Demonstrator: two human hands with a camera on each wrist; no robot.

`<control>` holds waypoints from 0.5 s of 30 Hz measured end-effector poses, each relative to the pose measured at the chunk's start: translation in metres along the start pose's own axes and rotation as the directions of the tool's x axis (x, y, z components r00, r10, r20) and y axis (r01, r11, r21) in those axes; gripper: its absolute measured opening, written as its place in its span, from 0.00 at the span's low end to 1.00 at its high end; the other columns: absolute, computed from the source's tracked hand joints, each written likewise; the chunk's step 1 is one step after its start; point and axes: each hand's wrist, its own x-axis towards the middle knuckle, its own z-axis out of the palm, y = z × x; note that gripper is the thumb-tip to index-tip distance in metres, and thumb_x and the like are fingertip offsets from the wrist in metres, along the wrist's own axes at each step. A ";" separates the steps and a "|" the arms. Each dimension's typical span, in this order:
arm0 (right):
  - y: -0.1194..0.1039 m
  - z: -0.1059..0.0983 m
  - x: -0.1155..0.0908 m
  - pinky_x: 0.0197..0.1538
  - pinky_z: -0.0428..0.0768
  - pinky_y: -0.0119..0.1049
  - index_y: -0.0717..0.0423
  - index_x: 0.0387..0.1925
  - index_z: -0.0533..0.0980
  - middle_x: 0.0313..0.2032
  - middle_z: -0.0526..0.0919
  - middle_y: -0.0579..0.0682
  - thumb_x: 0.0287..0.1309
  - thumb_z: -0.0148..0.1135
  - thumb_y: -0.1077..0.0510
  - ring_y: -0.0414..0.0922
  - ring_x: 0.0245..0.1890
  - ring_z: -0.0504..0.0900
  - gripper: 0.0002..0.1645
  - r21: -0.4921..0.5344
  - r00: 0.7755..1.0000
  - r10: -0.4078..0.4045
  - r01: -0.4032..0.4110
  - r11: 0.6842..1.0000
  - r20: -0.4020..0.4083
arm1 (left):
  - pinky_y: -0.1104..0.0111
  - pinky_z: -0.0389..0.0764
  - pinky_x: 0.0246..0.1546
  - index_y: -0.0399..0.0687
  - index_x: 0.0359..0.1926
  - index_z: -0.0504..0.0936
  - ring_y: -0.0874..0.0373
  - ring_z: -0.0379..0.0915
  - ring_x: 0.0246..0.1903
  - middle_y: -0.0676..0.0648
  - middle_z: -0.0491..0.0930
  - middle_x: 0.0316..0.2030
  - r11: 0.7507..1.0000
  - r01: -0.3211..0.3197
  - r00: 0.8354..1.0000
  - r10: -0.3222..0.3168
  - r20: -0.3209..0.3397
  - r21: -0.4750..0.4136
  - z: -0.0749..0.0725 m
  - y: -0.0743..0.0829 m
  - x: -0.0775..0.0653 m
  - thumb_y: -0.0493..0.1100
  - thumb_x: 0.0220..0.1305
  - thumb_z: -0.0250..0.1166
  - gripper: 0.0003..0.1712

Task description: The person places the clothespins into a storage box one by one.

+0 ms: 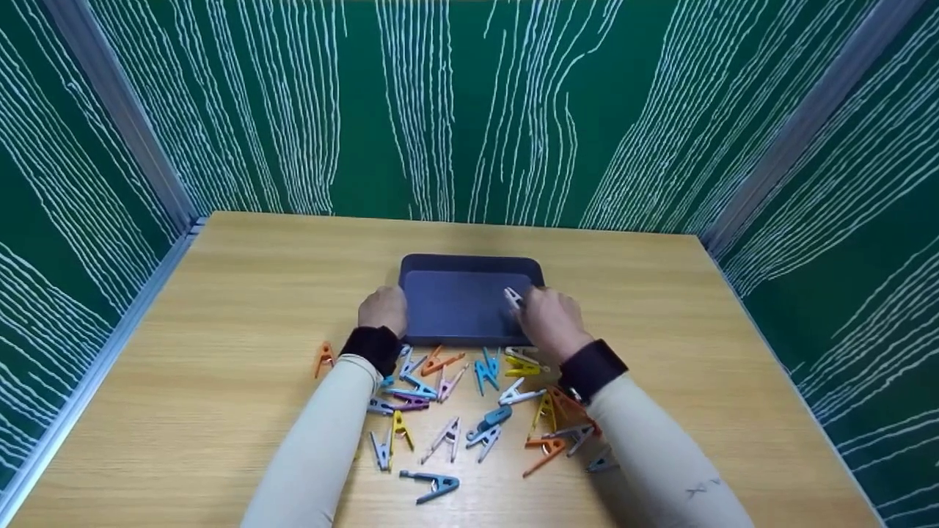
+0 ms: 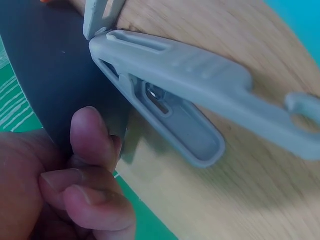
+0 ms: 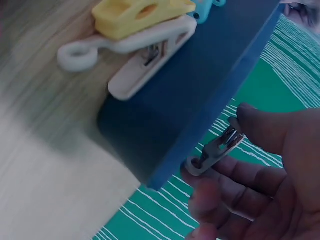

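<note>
A dark shallow tray (image 1: 462, 308) lies on the table. At its left side my left hand (image 1: 383, 308) has its fingers curled at the edge; in the left wrist view the fingers (image 2: 92, 132) overlap the tray's dark wall (image 2: 55, 65). My right hand (image 1: 552, 323) is over the tray's right end and pinches a whitish clothespin (image 1: 513, 297) between thumb and fingers. The same metal-sprung clothespin (image 3: 215, 150) shows in the right wrist view, beyond the tray's rim. A large grey clothespin (image 2: 170, 85) lies near the left hand.
Many loose clothespins in blue, orange, yellow, purple and white lie before the tray, such as a yellow one (image 1: 522, 366) and a blue one (image 1: 431, 485). An orange clothespin (image 1: 323, 358) lies left of the left wrist. Green walls with white lines (image 1: 469, 110) stand around the wooden table (image 1: 220, 367).
</note>
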 end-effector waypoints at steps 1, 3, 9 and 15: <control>-0.001 0.002 0.001 0.25 0.74 0.44 0.62 0.36 0.80 0.24 0.78 0.53 0.66 0.68 0.46 0.50 0.22 0.77 0.21 0.008 1.000 0.008 -0.009 1.000 0.012 | 0.50 0.85 0.40 0.32 0.40 0.85 0.39 0.85 0.40 0.33 0.86 0.39 1.000 0.000 1.000 0.000 0.002 0.001 0.001 0.000 0.000 0.28 0.69 0.55 0.11; -0.001 0.005 0.002 0.26 0.74 0.43 0.63 0.38 0.80 0.24 0.78 0.54 0.67 0.66 0.44 0.50 0.22 0.77 0.23 0.015 0.999 0.023 -0.024 1.000 0.028 | 0.50 0.85 0.40 0.32 0.40 0.85 0.39 0.85 0.40 0.33 0.86 0.39 1.000 -0.001 1.000 0.001 0.008 0.003 0.002 0.001 0.000 0.28 0.69 0.55 0.11; 0.004 0.003 -0.006 0.35 0.81 0.47 0.67 0.52 0.80 0.37 0.83 0.61 0.69 0.62 0.40 0.54 0.30 0.82 0.32 0.052 0.999 0.042 -0.042 0.998 0.010 | 0.51 0.85 0.39 0.32 0.39 0.85 0.40 0.86 0.39 0.33 0.86 0.38 1.000 -0.008 1.000 0.008 0.013 0.003 0.003 0.002 -0.001 0.28 0.71 0.53 0.13; 0.013 -0.011 -0.022 0.36 0.78 0.50 0.66 0.49 0.80 0.38 0.82 0.61 0.70 0.61 0.42 0.56 0.33 0.81 0.29 0.111 0.999 0.039 -0.034 0.993 -0.036 | 0.49 0.85 0.41 0.31 0.38 0.86 0.38 0.86 0.39 0.32 0.87 0.38 1.000 -0.016 0.999 0.016 -0.028 -0.016 0.000 0.001 -0.002 0.30 0.72 0.51 0.16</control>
